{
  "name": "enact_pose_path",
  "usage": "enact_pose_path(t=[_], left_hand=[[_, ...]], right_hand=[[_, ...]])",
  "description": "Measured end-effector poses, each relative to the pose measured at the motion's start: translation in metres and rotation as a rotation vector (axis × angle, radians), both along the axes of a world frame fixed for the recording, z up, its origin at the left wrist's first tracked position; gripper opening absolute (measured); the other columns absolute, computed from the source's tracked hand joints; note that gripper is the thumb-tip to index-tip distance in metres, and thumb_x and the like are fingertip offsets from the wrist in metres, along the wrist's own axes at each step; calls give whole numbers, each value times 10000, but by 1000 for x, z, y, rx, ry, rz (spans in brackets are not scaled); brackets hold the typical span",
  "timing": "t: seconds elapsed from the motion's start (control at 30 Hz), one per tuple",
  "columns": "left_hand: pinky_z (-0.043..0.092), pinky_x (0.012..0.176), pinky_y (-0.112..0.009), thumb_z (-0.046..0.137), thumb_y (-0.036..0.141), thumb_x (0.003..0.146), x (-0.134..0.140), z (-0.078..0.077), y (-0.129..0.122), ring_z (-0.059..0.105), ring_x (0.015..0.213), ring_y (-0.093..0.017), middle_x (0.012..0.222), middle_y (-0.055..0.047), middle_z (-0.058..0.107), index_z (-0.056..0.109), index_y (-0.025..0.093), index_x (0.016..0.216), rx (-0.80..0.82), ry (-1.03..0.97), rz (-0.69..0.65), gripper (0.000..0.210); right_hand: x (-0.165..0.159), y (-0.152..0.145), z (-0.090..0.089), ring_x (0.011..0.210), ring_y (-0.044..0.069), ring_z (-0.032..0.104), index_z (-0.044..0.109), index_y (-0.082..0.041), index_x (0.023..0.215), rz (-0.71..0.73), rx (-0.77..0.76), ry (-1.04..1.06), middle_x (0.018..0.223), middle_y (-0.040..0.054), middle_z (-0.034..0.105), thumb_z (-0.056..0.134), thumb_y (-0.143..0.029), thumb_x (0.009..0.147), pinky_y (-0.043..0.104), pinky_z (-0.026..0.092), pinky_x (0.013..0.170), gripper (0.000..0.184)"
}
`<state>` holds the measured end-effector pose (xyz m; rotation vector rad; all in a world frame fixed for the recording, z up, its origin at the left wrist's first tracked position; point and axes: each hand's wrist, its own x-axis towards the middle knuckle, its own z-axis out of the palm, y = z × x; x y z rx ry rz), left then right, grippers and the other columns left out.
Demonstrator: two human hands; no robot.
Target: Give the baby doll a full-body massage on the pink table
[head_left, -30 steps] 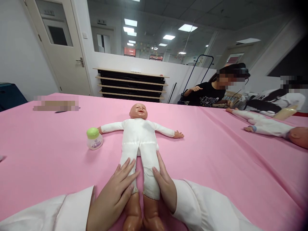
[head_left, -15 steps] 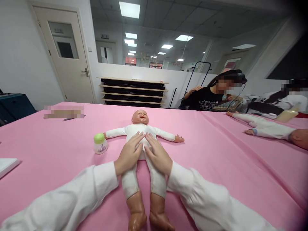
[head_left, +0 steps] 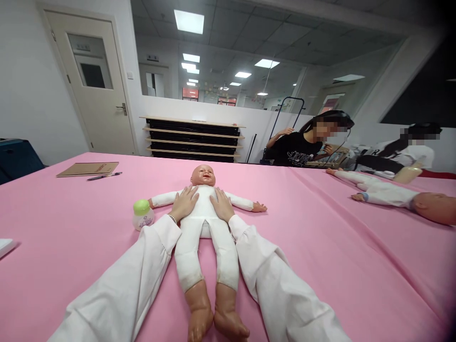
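A baby doll (head_left: 204, 209) with a white cloth body lies on its back, its head away from me and its feet toward me. My left hand (head_left: 185, 203) rests flat on the left side of its chest, fingers stretched out. On the opposite side of the chest lies my right hand (head_left: 222, 204), also flat with the fingers extended. Neither hand grips anything. Beside the doll's hand at the left stands a small clear bottle (head_left: 143, 216) with a green cap, close to my left forearm.
The table has a pink cloth (head_left: 306, 266). A brown notebook (head_left: 87, 169) and a pen (head_left: 104, 176) lie far left; a white object (head_left: 6, 247) is at the left edge. Another doll (head_left: 388, 192) lies at right, with a person in black (head_left: 299, 145) beyond the table.
Both my hands have slid outward and up from the middle of the doll's belly to the two sides of its chest. The view has shifted slightly.
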<state>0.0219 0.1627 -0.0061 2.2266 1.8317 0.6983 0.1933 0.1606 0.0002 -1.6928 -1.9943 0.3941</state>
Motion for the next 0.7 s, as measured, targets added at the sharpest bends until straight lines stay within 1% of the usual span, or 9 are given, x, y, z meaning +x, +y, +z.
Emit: enact_pose_path(t=[0.1, 0.2, 0.27, 0.33, 0.4, 0.47, 0.53, 0.6, 0.7], left_hand=[[159, 1081, -477, 208, 411, 917, -18, -10, 2, 254, 1337, -238, 1418, -78, 358, 334, 204, 1372, 62, 86, 105, 516], [97, 1087, -481, 229, 372, 909, -32, -17, 0, 295, 1313, -246, 1322, -91, 486, 453, 174, 1296, 151, 210, 196, 488], [81, 1081, -495, 240, 369, 903, -38, -19, -1, 306, 1304, -255, 1300, -106, 504, 491, 162, 1260, 185, 256, 258, 483], [83, 1070, -511, 253, 392, 895, -42, -20, -2, 306, 1300, -269, 1291, -125, 506, 514, 151, 1231, 204, 272, 326, 489], [85, 1060, -525, 261, 403, 889, -44, -20, -3, 302, 1297, -288, 1259, -152, 526, 547, 125, 1180, 228, 276, 399, 494], [95, 1046, -542, 259, 390, 887, -45, -19, -5, 319, 1278, -305, 1194, -173, 564, 579, 102, 1112, 259, 277, 451, 486], [119, 1024, -557, 263, 366, 882, -43, -18, -7, 394, 1208, -316, 1112, -179, 600, 598, 95, 1052, 287, 281, 473, 463], [157, 996, -562, 283, 344, 871, -40, -17, -8, 474, 1097, -314, 1052, -178, 616, 604, 96, 1018, 296, 284, 481, 432], [198, 964, -548, 306, 323, 856, -35, -16, -9, 510, 999, -307, 1017, -180, 617, 605, 94, 1001, 293, 279, 481, 403]], right_hand=[[18, 6, -9, 1359, 225, 188, 317, -98, 1361, -66, 9, -52, 1438, 106, 293, 224, -408, 923, 463, 114, 1103, 545], [34, 8, -17, 1346, 227, 223, 397, -118, 1316, -120, 59, -151, 1409, 98, 354, 221, -397, 928, 457, 112, 1098, 509], [43, 7, -21, 1329, 229, 260, 429, -98, 1290, -192, 120, -216, 1386, 120, 385, 248, -402, 923, 441, 113, 1095, 511], [51, 6, -24, 1302, 250, 302, 453, -33, 1258, -297, 197, -279, 1344, 175, 426, 296, -422, 908, 437, 116, 1086, 546], [58, 7, -27, 1276, 283, 329, 474, 23, 1221, -399, 267, -325, 1297, 226, 457, 337, -439, 890, 467, 110, 1071, 584], [63, 8, -30, 1255, 302, 349, 489, 38, 1197, -462, 315, -341, 1275, 244, 470, 345, -435, 884, 497, 115, 1054, 586], [66, 10, -31, 1236, 304, 370, 510, 30, 1174, -488, 344, -337, 1260, 242, 484, 340, -412, 884, 503, 129, 1045, 555], [64, 10, -30, 1221, 308, 386, 538, 20, 1139, -478, 349, -332, 1232, 241, 509, 342, -386, 879, 506, 140, 1041, 520], [57, 9, -25, 1275, 311, 319, 534, -17, 1154, -440, 383, -334, 1302, 224, 451, 359, -306, 860, 533, 103, 1050, 448]])
